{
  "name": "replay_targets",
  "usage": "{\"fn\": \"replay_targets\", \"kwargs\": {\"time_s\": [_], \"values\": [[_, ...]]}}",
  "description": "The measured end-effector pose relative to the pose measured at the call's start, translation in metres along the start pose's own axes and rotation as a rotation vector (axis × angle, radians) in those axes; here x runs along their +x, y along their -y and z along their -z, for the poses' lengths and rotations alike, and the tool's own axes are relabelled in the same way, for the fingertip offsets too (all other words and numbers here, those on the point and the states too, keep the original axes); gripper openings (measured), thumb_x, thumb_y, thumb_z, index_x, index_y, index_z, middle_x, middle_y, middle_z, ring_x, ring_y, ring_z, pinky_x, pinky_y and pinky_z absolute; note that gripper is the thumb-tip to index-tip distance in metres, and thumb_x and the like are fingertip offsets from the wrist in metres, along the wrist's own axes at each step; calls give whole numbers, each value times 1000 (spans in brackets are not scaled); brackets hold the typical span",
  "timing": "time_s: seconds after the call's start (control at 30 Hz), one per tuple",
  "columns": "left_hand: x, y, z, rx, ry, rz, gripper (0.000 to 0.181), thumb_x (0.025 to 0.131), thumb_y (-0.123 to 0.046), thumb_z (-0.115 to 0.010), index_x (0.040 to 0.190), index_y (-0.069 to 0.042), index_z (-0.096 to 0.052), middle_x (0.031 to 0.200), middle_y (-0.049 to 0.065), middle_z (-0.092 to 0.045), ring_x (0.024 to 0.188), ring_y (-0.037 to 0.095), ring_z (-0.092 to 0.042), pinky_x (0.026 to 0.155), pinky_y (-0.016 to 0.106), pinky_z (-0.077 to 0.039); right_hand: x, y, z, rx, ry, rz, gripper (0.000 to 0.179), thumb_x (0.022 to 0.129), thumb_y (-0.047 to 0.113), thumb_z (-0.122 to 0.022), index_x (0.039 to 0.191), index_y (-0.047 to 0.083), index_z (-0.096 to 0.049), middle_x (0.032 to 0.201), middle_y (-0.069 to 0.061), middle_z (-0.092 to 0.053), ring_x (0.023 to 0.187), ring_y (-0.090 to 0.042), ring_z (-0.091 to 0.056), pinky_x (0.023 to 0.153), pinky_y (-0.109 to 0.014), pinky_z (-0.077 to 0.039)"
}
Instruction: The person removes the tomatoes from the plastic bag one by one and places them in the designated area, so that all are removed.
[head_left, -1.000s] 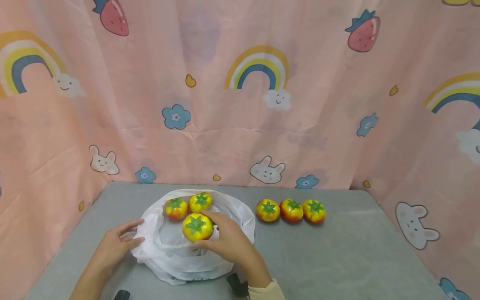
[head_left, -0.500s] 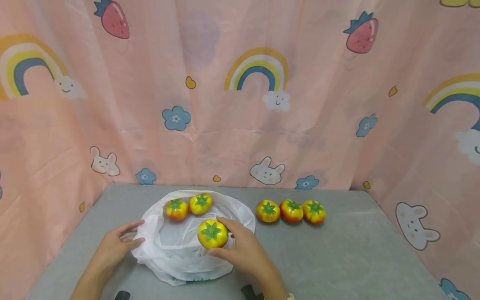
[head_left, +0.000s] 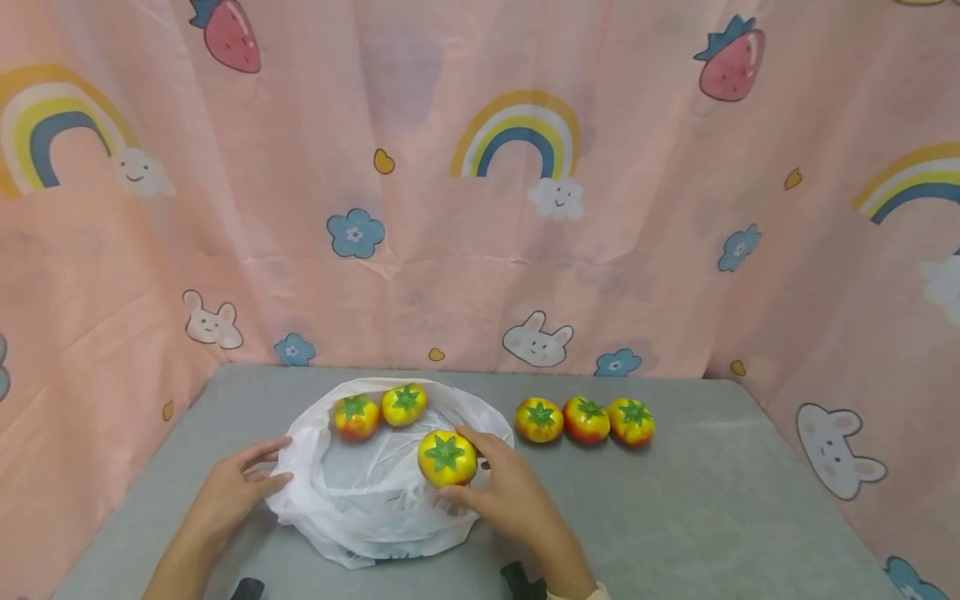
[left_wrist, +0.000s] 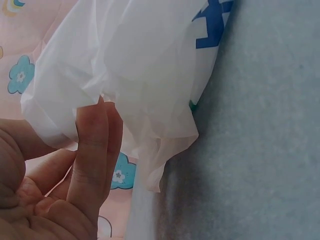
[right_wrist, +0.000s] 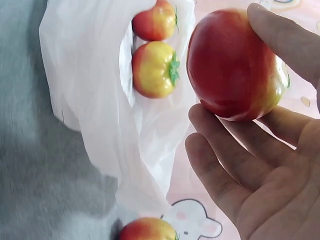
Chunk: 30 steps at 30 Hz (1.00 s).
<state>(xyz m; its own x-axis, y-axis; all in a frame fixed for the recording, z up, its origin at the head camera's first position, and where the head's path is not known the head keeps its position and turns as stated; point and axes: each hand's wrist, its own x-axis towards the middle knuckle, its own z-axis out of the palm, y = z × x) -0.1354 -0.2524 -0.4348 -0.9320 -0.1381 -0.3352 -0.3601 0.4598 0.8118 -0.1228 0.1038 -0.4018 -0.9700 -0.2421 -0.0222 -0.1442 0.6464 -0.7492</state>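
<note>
Pink curtain (head_left: pixel 637 192) w/ rainbow prints (head_left: pixel 517 112) hangs behind gray tbl (head_left: pixel 720 500).

Left hand (head_left: pixel 236 487) pinching, right hand (head_left: pixel 508 492) gripping; well apart.

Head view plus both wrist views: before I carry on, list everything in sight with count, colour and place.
Table: 1, grey, beneath the bag and fruits
Backdrop: 1, pink with cartoon prints, behind the table
Plastic bag: 1, white with blue print, on the table, left of centre
Bagged fruits: 2, yellow-red with green tops, far side of the bag
Loose fruits: 3, same colours, in a row right of the bag
Held fruit: 1, same colours, in the right hand
Black items: 2, bottom edge, too cut off to identify
Sleeve: 1, cream, right arm
Left hand: 1, bare, touching the bag's left edge
Right hand: 1, bare, gripping the held fruit
</note>
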Motion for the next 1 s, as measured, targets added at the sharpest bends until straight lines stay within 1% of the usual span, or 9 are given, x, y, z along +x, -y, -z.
{"fn": "replay_targets", "kwargs": {"time_s": [0.07, 0.17, 0.3, 0.47, 0.57, 0.8, 0.93, 0.97, 1.0], "values": [[1, 0, -1, -1, 2, -5, 70, 90, -28, -74, 150, -13, -44, 149, 27, -39, 127, 41, -52, 110, 60, -41, 0, -3, 3, -4, -2, 6, 78, 79, 49, -81, 146, 25, -49, 144, -3, -55, 118, -23, -56, 100, -49, -52], [1, 2, -3, -3, 3, 2, 68, 89, -26, -75, 149, -13, -45, 148, 27, -41, 123, 37, -55, 108, 57, -44, -2, -7, 6, -14, 0, -14, 79, 78, 48, -81, 146, 25, -49, 143, -3, -56, 116, -23, -56, 98, -49, -53], [1, 2, -5, -12, 1, 2, 68, 88, -25, -76, 148, -12, -47, 146, 27, -43, 125, 39, -56, 106, 55, -47, -2, -11, 8, -26, -9, -29, 80, 78, 49, -81, 147, 23, -49, 143, -4, -56, 114, -24, -57, 97, -49, -54], [1, -1, -2, -8, -7, -20, 68, 89, -25, -75, 148, -11, -46, 147, 27, -43, 128, 40, -54, 104, 52, -48, 1, -16, 14, -20, -45, -5, 80, 78, 45, -82, 146, 21, -49, 143, -4, -57, 115, -23, -58, 99, -48, -53], [0, -2, -2, 2, -6, -17, 68, 88, -25, -76, 148, -11, -46, 147, 26, -43, 128, 39, -55, 104, 53, -48, 0, -21, 19, -30, -74, -12, 79, 78, 45, -82, 146, 20, -50, 143, -5, -57, 115, -23, -59, 99, -48, -54], [1, -3, -2, -3, 0, 0, 69, 88, -24, -76, 149, -11, -46, 147, 25, -43, 120, 33, -59, 104, 53, -47, -3, -32, 30, -23, -132, -26, 77, 79, 41, -83, 145, 21, -51, 143, -5, -58, 115, -22, -60, 99, -47, -54], [1, -3, -4, -8, 4, 15, 70, 88, -24, -76, 149, -13, -45, 148, 25, -42, 127, 39, -55, 107, 56, -45, -2, -37, 36, -19, -152, -34, 75, 79, 36, -84, 145, 21, -51, 143, -3, -57, 115, -21, -59, 100, -46, -53], [1, -3, -4, -5, 4, 16, 70, 88, -25, -76, 150, -14, -45, 148, 25, -42, 129, 39, -53, 106, 56, -45, -2, -38, 38, -18, -157, -40, 74, 79, 34, -84, 145, 21, -51, 143, -2, -57, 115, -21, -59, 100, -46, -53], [1, -2, -4, -3, 5, 5, 70, 88, -26, -76, 150, -13, -45, 148, 25, -42, 130, 40, -53, 105, 53, -47, -2, -39, 39, -14, -160, -50, 74, 79, 33, -84, 144, 21, -52, 143, -2, -57, 115, -21, -59, 101, -46, -53]]}}
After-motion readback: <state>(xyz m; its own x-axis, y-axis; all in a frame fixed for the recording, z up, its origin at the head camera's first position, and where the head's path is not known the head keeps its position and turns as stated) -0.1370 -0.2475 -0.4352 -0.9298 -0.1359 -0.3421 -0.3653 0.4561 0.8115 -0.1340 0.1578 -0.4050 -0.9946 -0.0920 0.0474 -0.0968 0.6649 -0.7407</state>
